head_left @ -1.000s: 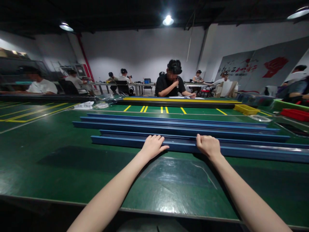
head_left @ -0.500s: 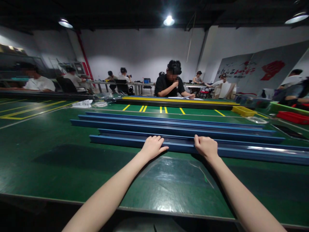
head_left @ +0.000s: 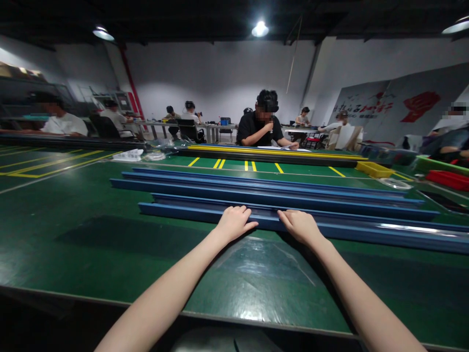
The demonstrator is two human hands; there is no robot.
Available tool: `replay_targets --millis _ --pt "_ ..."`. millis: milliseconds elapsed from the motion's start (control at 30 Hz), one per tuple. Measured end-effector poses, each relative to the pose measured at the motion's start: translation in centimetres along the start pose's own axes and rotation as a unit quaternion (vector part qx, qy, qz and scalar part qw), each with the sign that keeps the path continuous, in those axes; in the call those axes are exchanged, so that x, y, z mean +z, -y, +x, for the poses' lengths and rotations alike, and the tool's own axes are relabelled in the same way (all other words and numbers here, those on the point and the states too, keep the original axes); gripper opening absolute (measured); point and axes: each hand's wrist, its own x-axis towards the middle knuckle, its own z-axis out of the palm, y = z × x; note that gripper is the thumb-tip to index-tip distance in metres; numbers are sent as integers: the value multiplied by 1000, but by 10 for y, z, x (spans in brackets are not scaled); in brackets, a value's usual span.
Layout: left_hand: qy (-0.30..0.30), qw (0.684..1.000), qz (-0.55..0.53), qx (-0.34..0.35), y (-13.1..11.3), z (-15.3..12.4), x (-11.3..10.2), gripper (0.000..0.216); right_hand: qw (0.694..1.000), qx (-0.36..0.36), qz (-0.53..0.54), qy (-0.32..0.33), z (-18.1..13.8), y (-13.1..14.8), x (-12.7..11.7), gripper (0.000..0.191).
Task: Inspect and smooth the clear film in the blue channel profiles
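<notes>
Several long blue rails lie side by side across a green table (head_left: 73, 234). My left hand (head_left: 233, 223) rests on the nearest blue rail (head_left: 176, 211), fingers curled over its top edge and thumb against its front. My right hand (head_left: 299, 226) lies on the same rail a short way to the right, fingers bent over its top. A clear plastic sheet (head_left: 256, 259) lies flat on the table just in front of both hands.
Farther blue rails (head_left: 256, 188) fill the table's middle. A black and yellow rail (head_left: 274, 154) lies beyond them, before a seated person in black (head_left: 261, 128). A yellow tray (head_left: 373, 168) and a red tray (head_left: 449, 178) stand at right. Other people sit at distant tables.
My right hand has slid left along the nearest rail, closer to my left hand. The left hand has stayed where it was.
</notes>
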Motion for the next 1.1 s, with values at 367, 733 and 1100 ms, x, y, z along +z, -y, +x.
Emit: replay_targets --millis 367,733,1100 --pt "108 992 -67 12 15 1 -24 30 1000 -21 15 17 -1 -2 -2 52" --pt "120 989 -56 -70 42 -1 -45 26 999 -19 21 37 1 -2 -4 54" --pt "99 991 -47 -76 45 0 -40 29 999 -21 21 23 -1 -2 -2 53"
